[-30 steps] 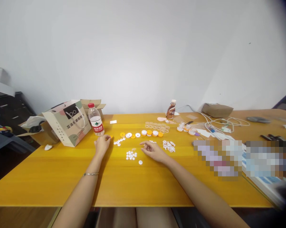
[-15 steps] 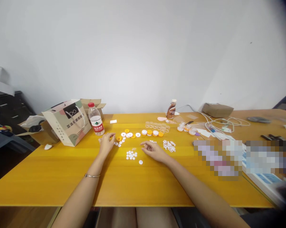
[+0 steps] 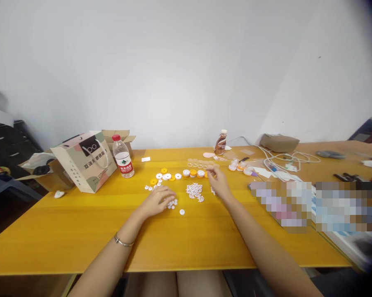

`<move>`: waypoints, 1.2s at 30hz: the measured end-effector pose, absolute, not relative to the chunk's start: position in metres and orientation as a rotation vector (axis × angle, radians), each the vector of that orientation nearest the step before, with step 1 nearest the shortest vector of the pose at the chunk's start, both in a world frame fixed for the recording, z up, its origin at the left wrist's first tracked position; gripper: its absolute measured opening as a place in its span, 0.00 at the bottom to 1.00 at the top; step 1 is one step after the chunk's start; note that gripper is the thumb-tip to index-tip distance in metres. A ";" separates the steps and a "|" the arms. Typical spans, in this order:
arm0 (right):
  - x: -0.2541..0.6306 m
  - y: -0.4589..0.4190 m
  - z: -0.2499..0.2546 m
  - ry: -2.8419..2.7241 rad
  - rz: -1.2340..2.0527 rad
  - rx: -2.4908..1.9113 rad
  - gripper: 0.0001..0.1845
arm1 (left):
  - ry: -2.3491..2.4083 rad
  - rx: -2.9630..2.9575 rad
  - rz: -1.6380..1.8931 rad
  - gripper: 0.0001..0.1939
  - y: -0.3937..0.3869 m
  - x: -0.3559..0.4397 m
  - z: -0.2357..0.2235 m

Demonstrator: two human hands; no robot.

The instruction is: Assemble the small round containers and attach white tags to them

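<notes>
From my remote post I find the left hand (image 3: 158, 201) loosely open, fingers bent and thumb parted, over the small white discs (image 3: 173, 207) near the counter's (image 3: 186, 243) middle. The right hand (image 3: 211, 172) has its fingers curled at the right end of the orange and white round pieces (image 3: 192, 173); whether it grips anything I cannot tell. White openwork pieces (image 3: 194, 190) lie heaped between the hands. Clear rings (image 3: 190, 163) stand beyond, toward the far edge. Noted near the far left corner: a water bottle (image 3: 124, 161) beside a paper bag (image 3: 88, 165).
</notes>
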State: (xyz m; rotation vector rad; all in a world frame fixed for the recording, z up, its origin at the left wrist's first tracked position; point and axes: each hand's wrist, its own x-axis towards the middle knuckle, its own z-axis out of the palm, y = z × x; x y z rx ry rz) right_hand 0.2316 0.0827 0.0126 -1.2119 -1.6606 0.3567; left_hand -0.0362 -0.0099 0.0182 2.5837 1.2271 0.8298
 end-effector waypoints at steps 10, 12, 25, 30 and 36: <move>0.300 0.116 0.004 -1.595 -0.263 -1.841 0.27 | 0.970 2.565 0.667 0.14 -0.027 -0.013 0.019; 0.304 0.117 0.001 -1.633 -0.317 -1.898 0.29 | 0.923 2.583 0.635 0.12 -0.026 -0.009 0.015; 0.306 0.127 -0.007 -1.695 -0.254 -1.986 0.30 | 0.996 2.609 0.732 0.11 -0.020 -0.013 0.012; 0.305 0.126 -0.008 -1.668 -0.278 -1.971 0.31 | 1.445 2.546 0.892 0.11 -0.008 -0.033 0.017; 0.308 0.133 -0.018 -1.750 -0.200 -1.978 0.33 | 2.113 2.194 0.936 0.13 0.006 -0.071 0.024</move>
